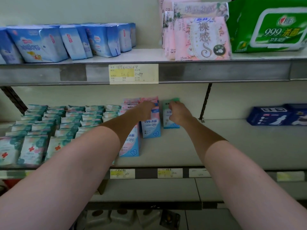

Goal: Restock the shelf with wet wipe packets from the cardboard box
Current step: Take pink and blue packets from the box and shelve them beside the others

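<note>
Head view, looking forward and down at a shop shelf (232, 146), with two bare arms reaching to its far part. Left hand (146, 110) rests on top of the pink and blue wet wipe packets (150, 128), which stand upright in a row running near to far; its fingers curl over the top edge of a far packet. Right hand (178, 113) grips the top of a green wet wipe packet (168, 121), fingers curled round it, standing upright just right of the pink and blue row. Rows of teal packets with red crosses (33, 146) fill the left of the shelf. A dark blue pack (275, 115) lies far right, well apart. On the shelf above sit blue packs (41, 44), pink packs (199, 37) and a large green pack (272, 27). Price labels (133, 73) line the shelf edges.
</note>
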Demonstrator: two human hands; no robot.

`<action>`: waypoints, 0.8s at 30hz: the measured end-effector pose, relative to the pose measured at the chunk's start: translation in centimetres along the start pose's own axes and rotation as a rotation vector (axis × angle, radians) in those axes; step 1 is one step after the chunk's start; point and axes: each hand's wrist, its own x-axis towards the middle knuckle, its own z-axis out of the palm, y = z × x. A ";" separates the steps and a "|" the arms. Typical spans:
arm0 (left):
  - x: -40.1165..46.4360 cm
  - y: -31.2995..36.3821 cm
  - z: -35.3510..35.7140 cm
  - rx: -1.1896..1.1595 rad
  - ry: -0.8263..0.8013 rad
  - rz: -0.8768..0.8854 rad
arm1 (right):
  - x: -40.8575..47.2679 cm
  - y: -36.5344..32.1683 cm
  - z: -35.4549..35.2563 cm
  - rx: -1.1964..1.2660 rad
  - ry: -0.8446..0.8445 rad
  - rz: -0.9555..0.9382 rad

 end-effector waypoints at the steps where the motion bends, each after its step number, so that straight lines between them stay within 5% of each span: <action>1: 0.0 0.0 0.1 0.009 0.020 -0.014 | -0.1 0.2 0.2 -0.004 -0.009 0.006; 9: 0.4 0.4 0.0 0.177 0.256 -0.017 | -0.8 0.2 1.5 0.033 -0.024 0.008; 24: -7.4 -2.1 -1.6 0.196 0.306 -0.018 | -5.0 -6.7 1.0 -0.012 0.017 0.030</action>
